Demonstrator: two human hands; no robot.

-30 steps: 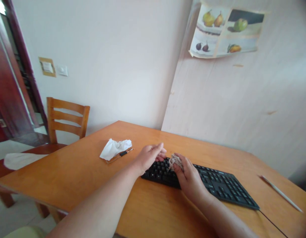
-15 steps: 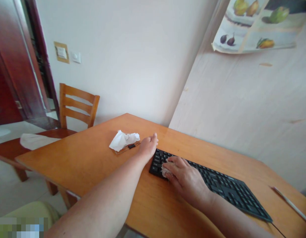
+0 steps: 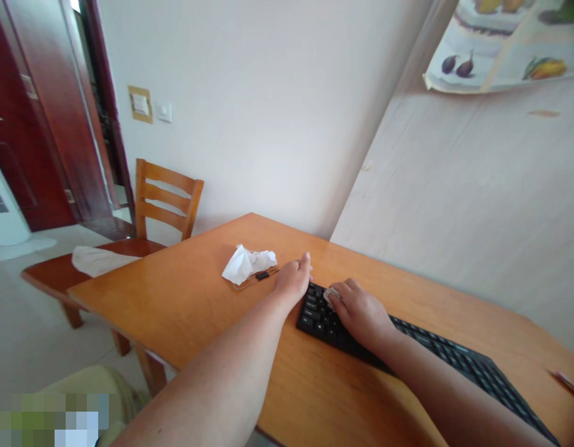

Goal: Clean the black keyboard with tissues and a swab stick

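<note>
A black keyboard (image 3: 313, 323) lies slantwise on the wooden table, running toward the lower right. At its far left corner is my left hand (image 3: 293, 279), edge-on, thumb side up, fingers closed against the keyboard's end; most of those fingers are hidden. My right hand (image 3: 365, 313) presses a small crumpled tissue (image 3: 332, 294) onto the keys near the left end, with the fingers closed over it. The right forearm crosses the keyboard and covers part of its middle.
Left of my left hand lie a crumpled white paper (image 3: 244, 264) and a small black item (image 3: 262, 275). A thin stick-like object (image 3: 568, 383) rests at the table's right. A wooden chair (image 3: 168, 198) stands beyond the left table edge (image 3: 161, 264); walls border the far side.
My right hand has moved the tissue up the keys, toward the keyboard's far edge. My left hand stays at the corner. The whole view has shifted, so things appear farther right.
</note>
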